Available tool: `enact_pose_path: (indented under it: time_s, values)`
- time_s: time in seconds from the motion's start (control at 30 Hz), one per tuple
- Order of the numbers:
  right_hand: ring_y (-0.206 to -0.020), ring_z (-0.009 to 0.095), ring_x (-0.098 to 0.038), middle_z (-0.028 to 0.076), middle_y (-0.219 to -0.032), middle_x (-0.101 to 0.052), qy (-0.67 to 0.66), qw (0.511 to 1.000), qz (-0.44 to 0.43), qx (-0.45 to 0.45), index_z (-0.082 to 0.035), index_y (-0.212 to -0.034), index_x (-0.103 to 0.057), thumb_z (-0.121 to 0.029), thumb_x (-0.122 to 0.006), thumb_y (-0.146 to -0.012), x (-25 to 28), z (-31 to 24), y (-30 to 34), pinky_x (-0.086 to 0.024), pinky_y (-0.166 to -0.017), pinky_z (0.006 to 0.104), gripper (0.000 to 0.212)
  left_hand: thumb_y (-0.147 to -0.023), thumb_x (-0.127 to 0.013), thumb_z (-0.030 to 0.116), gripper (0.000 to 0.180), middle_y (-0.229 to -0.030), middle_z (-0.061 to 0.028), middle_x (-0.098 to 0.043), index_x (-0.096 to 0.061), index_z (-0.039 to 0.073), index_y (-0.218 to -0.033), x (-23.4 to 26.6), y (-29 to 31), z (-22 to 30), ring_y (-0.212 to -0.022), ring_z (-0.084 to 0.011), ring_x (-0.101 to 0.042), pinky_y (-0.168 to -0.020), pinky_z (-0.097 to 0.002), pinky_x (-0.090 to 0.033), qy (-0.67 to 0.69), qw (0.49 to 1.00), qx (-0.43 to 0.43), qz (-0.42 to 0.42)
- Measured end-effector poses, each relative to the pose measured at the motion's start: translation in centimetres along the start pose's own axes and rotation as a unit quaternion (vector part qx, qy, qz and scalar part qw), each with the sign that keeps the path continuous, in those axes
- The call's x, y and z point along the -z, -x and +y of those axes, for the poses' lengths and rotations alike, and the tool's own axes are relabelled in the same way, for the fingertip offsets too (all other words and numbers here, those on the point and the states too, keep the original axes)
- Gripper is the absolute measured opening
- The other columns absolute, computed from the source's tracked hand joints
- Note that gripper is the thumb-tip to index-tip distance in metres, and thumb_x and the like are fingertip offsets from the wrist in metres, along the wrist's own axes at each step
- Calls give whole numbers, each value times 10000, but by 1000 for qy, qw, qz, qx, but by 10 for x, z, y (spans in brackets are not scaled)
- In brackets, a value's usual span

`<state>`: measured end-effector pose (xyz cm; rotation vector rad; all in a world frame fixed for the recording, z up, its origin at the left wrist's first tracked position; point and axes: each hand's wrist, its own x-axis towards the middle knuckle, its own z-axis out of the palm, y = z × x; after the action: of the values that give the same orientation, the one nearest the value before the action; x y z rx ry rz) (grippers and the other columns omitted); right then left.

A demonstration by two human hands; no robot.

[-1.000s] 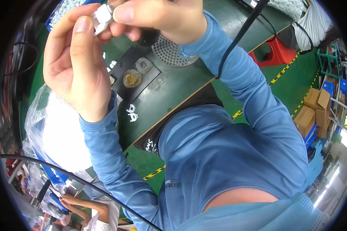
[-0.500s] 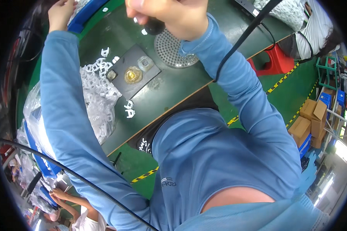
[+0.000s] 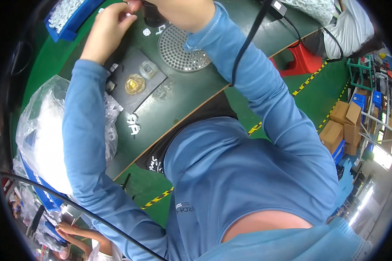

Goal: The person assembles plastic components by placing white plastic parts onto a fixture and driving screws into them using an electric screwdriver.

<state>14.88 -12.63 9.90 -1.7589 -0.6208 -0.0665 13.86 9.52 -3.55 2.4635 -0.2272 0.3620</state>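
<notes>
My left hand (image 3: 106, 28) is stretched out over the dark green bench (image 3: 196, 93), its fingertips pinched on what looks like a small white part (image 3: 128, 15). My right hand (image 3: 185, 9) sits at the top edge, closed on a dark object (image 3: 154, 18), partly cut off by the frame. The two hands nearly meet. Just below them lies a round perforated metal disc (image 3: 178, 48). A dark mat (image 3: 133, 80) under my left wrist carries a yellowish round piece (image 3: 135, 85) and a small clear piece (image 3: 149, 69).
A blue tray of white parts (image 3: 67, 15) stands at the far left. A clear bag of white parts (image 3: 39, 135) lies by my left elbow. A black cable (image 3: 248, 39) crosses my right arm. Red stool (image 3: 302, 61), cardboard boxes (image 3: 339, 126), another person's hand (image 3: 72, 230).
My left hand went out to the blue tray at the far left and has come back toward my right hand. The right hand has stayed near the top edge.
</notes>
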Motion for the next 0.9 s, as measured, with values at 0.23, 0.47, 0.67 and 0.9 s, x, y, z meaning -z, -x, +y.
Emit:
enact_pose_path:
  time_s: [0.23,0.47,0.67,0.9]
  values:
    - [-1056,159,-580,68,-1192,-577,-300,920,-107,230,-38,-1452,-420,-170,-942,-713,17,38,-14,-495,-926,312,915,-959,-722,80,310,-946,-55,-712,-678,-61,-1232,36,65,128,-816,-110,-648,-753,-240,-523,328,921,145,155]
    - [-582,-15,-496,-20,-752,-658,-161,917,-341,129,-24,-1231,-707,-56,-950,-710,41,22,24,-346,-482,158,575,-923,-767,168,740,-980,-81,-653,-386,-68,-1513,35,106,124,-841,-127,-606,-778,-265,-506,499,859,97,55]
    - [-638,28,-559,-4,-755,-658,190,867,-395,237,-33,-1125,-744,-98,-862,-831,25,14,35,-437,-571,199,324,-930,-739,129,737,-1094,-123,-695,-360,-44,-1537,23,98,138,-848,-116,-625,-833,-253,-520,510,850,128,39]
    - [-610,13,-501,-51,-697,-593,-8,894,-447,17,-38,-1031,-737,-105,-828,-862,22,77,34,-416,-561,202,202,-941,-758,181,365,-950,-39,-669,-679,66,-1278,26,107,83,-862,-150,-625,-803,-297,-515,-87,957,121,249]
